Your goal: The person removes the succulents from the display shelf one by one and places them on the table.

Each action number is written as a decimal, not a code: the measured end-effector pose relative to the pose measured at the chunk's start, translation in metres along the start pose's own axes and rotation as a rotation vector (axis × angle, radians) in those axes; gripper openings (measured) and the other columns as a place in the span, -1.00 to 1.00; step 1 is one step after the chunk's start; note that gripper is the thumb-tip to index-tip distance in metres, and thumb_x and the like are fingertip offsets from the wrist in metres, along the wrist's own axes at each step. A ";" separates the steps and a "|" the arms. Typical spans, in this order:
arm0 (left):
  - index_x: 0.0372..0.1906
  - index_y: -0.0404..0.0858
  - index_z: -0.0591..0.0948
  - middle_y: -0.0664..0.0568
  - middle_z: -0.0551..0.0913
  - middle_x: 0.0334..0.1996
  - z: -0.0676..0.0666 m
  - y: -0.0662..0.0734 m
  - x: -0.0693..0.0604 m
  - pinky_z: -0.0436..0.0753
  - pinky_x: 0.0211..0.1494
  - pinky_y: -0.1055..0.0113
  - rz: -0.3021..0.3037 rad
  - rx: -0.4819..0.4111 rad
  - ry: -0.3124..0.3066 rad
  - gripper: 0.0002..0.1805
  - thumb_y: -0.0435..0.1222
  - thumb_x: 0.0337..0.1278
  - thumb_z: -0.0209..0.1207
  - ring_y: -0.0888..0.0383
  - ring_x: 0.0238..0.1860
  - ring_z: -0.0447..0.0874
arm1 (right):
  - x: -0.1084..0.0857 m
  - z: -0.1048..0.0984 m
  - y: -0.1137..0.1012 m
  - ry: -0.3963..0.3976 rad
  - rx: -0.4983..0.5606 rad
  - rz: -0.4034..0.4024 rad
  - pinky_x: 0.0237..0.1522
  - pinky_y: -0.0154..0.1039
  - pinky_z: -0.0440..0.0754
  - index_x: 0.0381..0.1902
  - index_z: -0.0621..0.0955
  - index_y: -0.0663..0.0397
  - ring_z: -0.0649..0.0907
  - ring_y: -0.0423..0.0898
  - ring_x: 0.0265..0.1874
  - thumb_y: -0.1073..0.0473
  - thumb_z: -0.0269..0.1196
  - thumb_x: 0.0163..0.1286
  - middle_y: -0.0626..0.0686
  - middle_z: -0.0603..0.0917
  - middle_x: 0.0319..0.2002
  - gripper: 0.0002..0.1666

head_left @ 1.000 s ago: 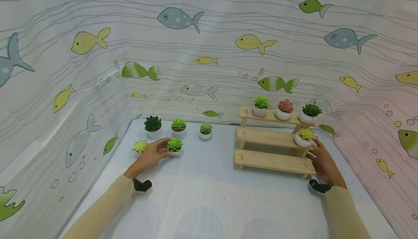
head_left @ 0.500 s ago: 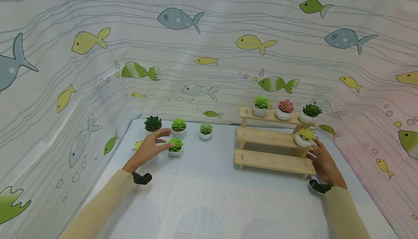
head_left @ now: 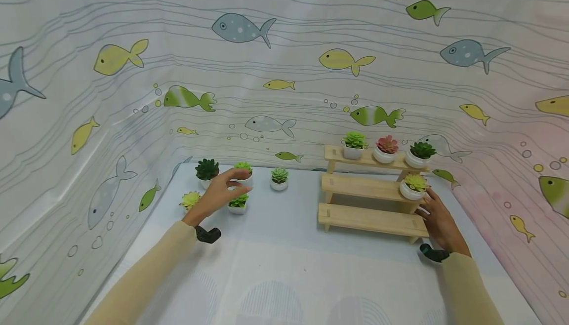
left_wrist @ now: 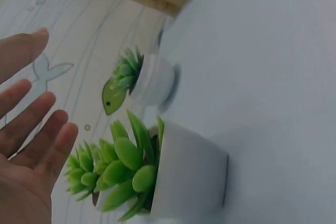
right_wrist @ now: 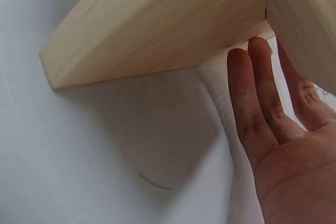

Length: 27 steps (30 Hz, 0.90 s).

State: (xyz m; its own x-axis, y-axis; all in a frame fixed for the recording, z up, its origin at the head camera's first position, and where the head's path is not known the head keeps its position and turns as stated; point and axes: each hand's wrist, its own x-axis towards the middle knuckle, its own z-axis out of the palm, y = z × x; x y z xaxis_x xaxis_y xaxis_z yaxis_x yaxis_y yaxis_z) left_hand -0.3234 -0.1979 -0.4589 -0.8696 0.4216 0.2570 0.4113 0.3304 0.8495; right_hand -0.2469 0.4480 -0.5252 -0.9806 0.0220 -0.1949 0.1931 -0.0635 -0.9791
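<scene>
My left hand hovers, fingers apart and holding nothing, over a light-green succulent in a square white pot. In the left wrist view that square pot stands beside the fingers, not touching them. Behind it, partly covered by the hand, is a bright-green succulent in a round pot. My right hand is at the right end of a three-step wooden plant stand. In the right wrist view its extended fingers reach the wooden side of the stand; the thumb is hidden.
A dark-green succulent, a yellow-green one and a small pale-green one stand on the table. The stand's top step bears green, red and dark-green succulents; a yellow one sits on the middle step. Fish-print cloth walls surround the table.
My left hand has let go of the square pot's sides, then risen and shifted right above it. The square pot stays on the table. My right hand has kept its place.
</scene>
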 end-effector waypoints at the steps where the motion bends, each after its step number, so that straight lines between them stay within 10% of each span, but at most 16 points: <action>1: 0.39 -0.18 0.49 -0.11 0.56 0.27 0.002 0.001 0.003 0.58 0.26 0.06 0.003 -0.003 -0.007 -0.42 -0.15 0.35 0.35 -0.11 0.25 0.55 | 0.000 0.000 0.000 0.000 0.002 0.001 0.45 0.32 -0.04 0.62 -0.34 -0.65 -0.11 0.41 0.57 -0.30 -0.05 0.65 0.18 -0.38 0.65 -0.10; 9: 0.37 -0.10 0.53 -0.05 0.61 0.19 0.028 0.011 0.023 0.60 0.22 0.10 0.009 -0.040 -0.052 -0.41 -0.06 0.30 0.39 -0.20 0.20 0.58 | -0.002 -0.002 0.001 -0.038 0.013 -0.033 0.10 -0.22 0.65 0.64 -0.37 -0.55 -0.12 0.42 0.56 -0.26 -0.10 0.68 0.23 -0.37 0.64 -0.12; 18: 0.34 -0.05 0.56 -0.17 0.64 0.13 0.063 0.027 0.045 0.61 0.19 0.09 0.085 -0.051 -0.106 -0.45 -0.12 0.29 0.40 0.04 0.11 0.63 | -0.002 -0.003 0.001 -0.042 0.021 -0.047 -0.04 -0.38 0.64 0.64 -0.34 -0.54 -0.08 0.38 0.54 -0.24 -0.13 0.69 0.25 -0.34 0.64 -0.16; 27: 0.32 0.07 0.57 0.15 0.66 0.06 0.099 0.047 0.066 0.63 0.09 0.18 0.127 -0.048 -0.154 -0.45 -0.04 0.24 0.43 0.08 0.05 0.64 | -0.006 0.000 0.001 -0.035 0.026 -0.043 -0.04 -0.38 0.64 0.65 -0.32 -0.54 -0.01 0.35 0.51 -0.24 -0.11 0.69 0.25 -0.33 0.64 -0.15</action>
State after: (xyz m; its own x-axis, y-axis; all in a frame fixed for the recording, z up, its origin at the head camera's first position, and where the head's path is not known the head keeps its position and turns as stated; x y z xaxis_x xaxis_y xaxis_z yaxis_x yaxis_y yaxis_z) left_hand -0.3340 -0.0713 -0.4476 -0.7580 0.5826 0.2932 0.4985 0.2277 0.8365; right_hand -0.2413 0.4482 -0.5250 -0.9886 -0.0099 -0.1501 0.1504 -0.0891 -0.9846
